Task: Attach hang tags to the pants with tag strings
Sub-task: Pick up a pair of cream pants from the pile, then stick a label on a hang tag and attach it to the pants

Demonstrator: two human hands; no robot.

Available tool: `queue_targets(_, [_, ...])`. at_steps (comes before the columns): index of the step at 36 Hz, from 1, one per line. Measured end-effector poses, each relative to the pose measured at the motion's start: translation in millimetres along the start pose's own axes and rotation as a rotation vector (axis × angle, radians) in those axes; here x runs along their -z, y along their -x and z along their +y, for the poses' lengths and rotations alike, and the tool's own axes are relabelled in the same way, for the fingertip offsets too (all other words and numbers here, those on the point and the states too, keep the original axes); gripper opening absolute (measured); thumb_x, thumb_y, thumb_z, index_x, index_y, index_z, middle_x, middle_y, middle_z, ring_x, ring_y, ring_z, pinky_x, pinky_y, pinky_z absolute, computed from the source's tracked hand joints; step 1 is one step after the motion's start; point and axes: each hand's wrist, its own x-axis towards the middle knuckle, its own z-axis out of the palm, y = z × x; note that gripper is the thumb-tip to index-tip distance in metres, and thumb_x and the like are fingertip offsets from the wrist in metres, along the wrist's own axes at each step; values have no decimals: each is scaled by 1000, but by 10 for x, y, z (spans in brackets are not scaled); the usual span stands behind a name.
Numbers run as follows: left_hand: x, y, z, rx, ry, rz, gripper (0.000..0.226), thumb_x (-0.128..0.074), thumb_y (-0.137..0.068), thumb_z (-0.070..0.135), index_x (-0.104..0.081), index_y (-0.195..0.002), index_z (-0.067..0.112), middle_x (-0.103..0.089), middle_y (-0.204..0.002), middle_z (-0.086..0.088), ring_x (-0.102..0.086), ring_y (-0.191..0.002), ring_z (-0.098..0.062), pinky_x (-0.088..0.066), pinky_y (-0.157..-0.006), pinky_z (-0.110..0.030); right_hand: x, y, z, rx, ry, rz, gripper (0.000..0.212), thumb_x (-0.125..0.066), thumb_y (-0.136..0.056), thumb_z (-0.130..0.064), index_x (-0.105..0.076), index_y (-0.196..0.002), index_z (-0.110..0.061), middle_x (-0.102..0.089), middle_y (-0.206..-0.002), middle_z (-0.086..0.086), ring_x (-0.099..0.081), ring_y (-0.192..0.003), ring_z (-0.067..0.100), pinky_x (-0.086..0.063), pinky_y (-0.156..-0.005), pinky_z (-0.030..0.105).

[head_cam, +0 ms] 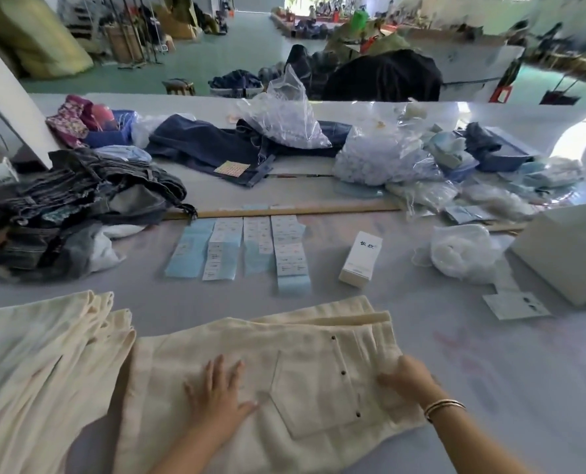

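The cream pants [284, 378] are laid flat on the near table [490, 371] — the left hand [218, 395] is pressed on them, fingers spread, while the waistband edge is gripped by the right hand [409, 376] (bangled wrist). Hang tags [515, 304] lie well apart, rightward.

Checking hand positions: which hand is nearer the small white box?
Right. The right hand pinches the pants' waistband below the white box; the left hand lies flat, farther left.

Hands: two, the left hand [218, 396] and the right hand [408, 374]. Cream pants: two, one pair [284, 388] under the hands, one pair [42, 364] at left. Label strips [238, 249]: four rows. Small white carton [360, 258]: one. Loose tag card [515, 305]: one. Dark denim heaps: two, one [79, 213] left, one [216, 148] beyond. Wooden ruler [284, 211]: one.
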Motion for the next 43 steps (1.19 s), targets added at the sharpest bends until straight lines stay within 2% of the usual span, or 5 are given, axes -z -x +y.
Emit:
queue_targets(7, [263, 330, 545, -281, 345, 458, 49, -91, -51, 14, -75, -97, 18, -69, -107, -10, -66, -99, -34, -55, -79, -45, 91, 353, -308, 244, -87, 103, 42, -67, -80, -27, -54, -116, -10, -57, -112, 7, -56, -100, 22, -45, -81, 27])
queue_targets(16, [607, 577, 1159, -34, 1543, -2, 18, -63, -91, 27, -59, -103, 15, -69, -98, -9, -68, -88, -22, -57, -68, -32, -271, 1031, -999, 517, -256, 152, 21, -53, -89, -28, -34, -96, -26, -59, -79, -8, -61, -74, 22, -39, -54, 27])
queue_targets(31, [570, 626, 838, 43, 1736, -105, 28, -52, -97, 25, -73, -100, 7, -72, -100, -20, -68, -99, -34, -50, -93, -48, -530, 1178, -1086, 604, -334, 179, 34, -57, -91, -39, -50, -120, -23, -57, -115, -4, -57, -103, 14, -42, -81, 23])
queue_targets(37, [685, 655, 895, 65, 1855, -305, 40, -46, -99, 34, -73, -104, 5, -73, -102, -18, -71, -92, -27, -56, -60, -26, -447, 1158, -986, 533, -518, 195, 15, -53, -95, -30, -50, -108, -38, -59, -102, -22, -60, -96, 1, -43, -73, 10])
queue_targets(43, [749, 699, 932, 63, 1861, -328, 41, -42, -101, 32, -70, -108, 3, -72, -104, -19, -70, -96, -31, -56, -74, -33, -315, 1123, -913, 425, -838, 155, 42, -50, -94, -10, -62, -95, -51, -67, -70, -14, -59, -62, -1, -44, -56, 12])
